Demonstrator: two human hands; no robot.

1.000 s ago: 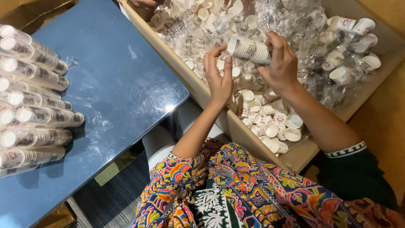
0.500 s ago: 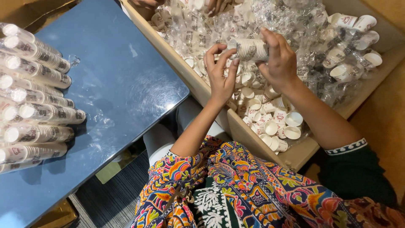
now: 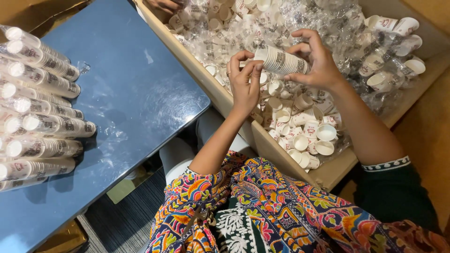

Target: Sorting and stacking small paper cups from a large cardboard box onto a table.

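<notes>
1. The right hand [image 3: 318,63] is curled around a short stack of nested paper cups [image 3: 281,61], held on its side above the cardboard box [image 3: 262,140], with thumb below and fingers arched over the top.
2. The left hand [image 3: 244,82] meets the open end of that stack, its fingertips pinched on the rim of the outermost cup.
3. The box is full of loose white paper cups [image 3: 304,136] and crumpled clear plastic wrap [image 3: 328,23].
4. To the left, a blue surface [image 3: 136,93] carries rows of wrapped cup sleeves [image 3: 37,112] lying on their sides along its left edge.
5. Another person's hand [image 3: 164,4] shows at the box's far corner.
6. Patterned, multicoloured fabric [image 3: 262,211] fills the lower part of the view.
</notes>
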